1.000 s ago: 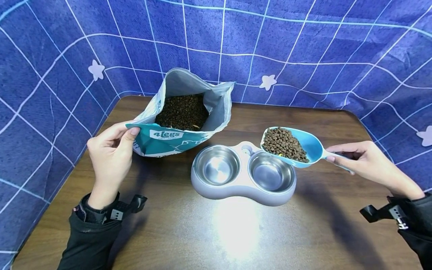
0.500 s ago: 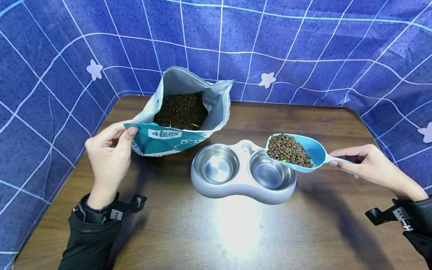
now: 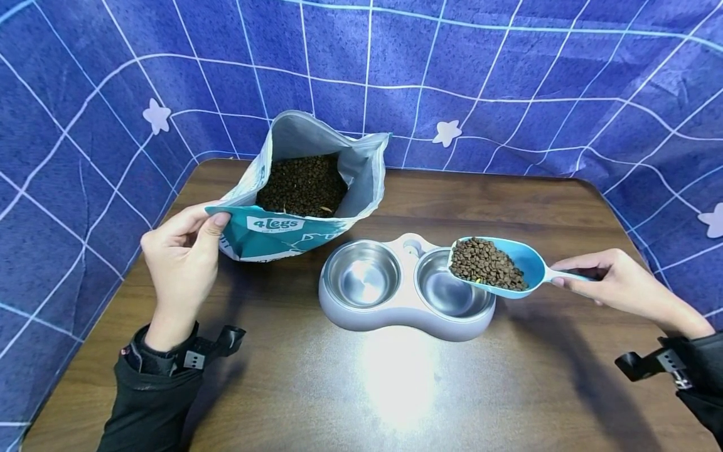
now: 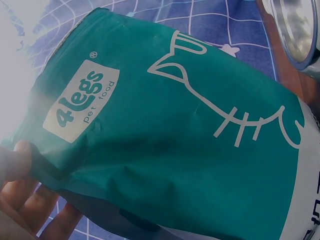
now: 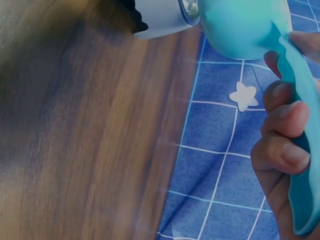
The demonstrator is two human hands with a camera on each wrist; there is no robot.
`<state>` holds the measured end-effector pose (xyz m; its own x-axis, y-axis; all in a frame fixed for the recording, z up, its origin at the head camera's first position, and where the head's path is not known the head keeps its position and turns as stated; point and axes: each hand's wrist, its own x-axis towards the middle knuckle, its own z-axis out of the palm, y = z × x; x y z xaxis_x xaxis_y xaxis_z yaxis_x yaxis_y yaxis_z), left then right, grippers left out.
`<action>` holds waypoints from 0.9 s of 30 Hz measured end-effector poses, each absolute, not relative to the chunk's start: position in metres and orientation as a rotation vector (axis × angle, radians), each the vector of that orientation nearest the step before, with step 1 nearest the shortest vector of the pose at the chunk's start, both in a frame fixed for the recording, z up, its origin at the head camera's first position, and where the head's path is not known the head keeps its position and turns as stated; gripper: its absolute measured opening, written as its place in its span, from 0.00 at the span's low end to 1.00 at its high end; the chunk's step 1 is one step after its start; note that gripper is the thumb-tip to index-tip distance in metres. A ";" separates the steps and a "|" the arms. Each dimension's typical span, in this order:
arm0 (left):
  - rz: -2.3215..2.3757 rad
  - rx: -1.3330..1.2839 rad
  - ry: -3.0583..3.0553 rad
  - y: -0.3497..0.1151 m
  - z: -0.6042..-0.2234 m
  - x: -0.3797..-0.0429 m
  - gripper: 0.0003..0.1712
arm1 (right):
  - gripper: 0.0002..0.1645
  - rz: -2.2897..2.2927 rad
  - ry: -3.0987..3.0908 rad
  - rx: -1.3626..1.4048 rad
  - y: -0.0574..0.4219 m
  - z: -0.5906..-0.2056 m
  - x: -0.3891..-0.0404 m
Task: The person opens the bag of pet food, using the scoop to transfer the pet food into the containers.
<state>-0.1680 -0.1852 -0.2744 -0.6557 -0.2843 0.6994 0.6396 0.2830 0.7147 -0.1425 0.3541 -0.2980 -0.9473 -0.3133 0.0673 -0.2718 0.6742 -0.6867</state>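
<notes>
Left of my right hand (image 3: 621, 282), which pinches the scoop (image 3: 525, 260), kibble (image 3: 486, 263) heaps over the edge of the nearer bowl (image 3: 449, 296); a sideways tilt could spill it. My left hand (image 3: 183, 260) pinches the bag (image 3: 277, 242).

I am watching the right hand (image 3: 621, 285) sinking slightly toward the lower right of the head view over the last second, bringing the blue scoop (image 3: 526, 262) and its brown kibble (image 3: 486, 262) down and rightward. The scoop's handle (image 3: 567, 275) is now lying closer to level, and its front is uncovering the upper left rim of the right-hand steel bowl (image 3: 446, 295).
</notes>
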 end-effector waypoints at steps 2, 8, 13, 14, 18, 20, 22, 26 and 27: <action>-1.490 -0.326 -1.763 -0.185 -0.275 -0.168 0.05 | 0.12 -1.125 2.821 -0.499 0.354 -0.298 -0.143; -1.498 -0.334 -1.755 -0.185 -0.275 -0.168 0.06 | 0.11 -1.084 2.838 -0.518 0.355 -0.296 -0.142; -1.502 -0.336 -1.753 -0.185 -0.275 -0.167 0.06 | 0.11 -1.039 2.852 -0.551 0.355 -0.295 -0.143; -1.503 -0.337 -1.754 -0.185 -0.275 -0.167 0.06 | 0.11 -1.033 2.849 -0.563 0.355 -0.295 -0.143; -1.498 -0.345 -1.762 -0.185 -0.274 -0.166 0.06 | 0.12 -1.013 2.836 -0.617 0.355 -0.295 -0.144; -1.494 -0.345 -1.762 -0.185 -0.274 -0.166 0.07 | 0.12 -0.998 2.838 -0.636 0.355 -0.294 -0.144; -1.491 -0.346 -1.763 -0.185 -0.274 -0.166 0.07 | 0.13 -0.982 2.848 -0.664 0.354 -0.294 -0.145; -1.503 -0.349 -1.756 -0.185 -0.274 -0.166 0.07 | 0.14 -0.935 2.879 -0.756 0.353 -0.293 -0.146; -1.505 -0.352 -1.755 -0.184 -0.274 -0.166 0.07 | 0.14 -0.925 2.885 -0.783 0.353 -0.292 -0.146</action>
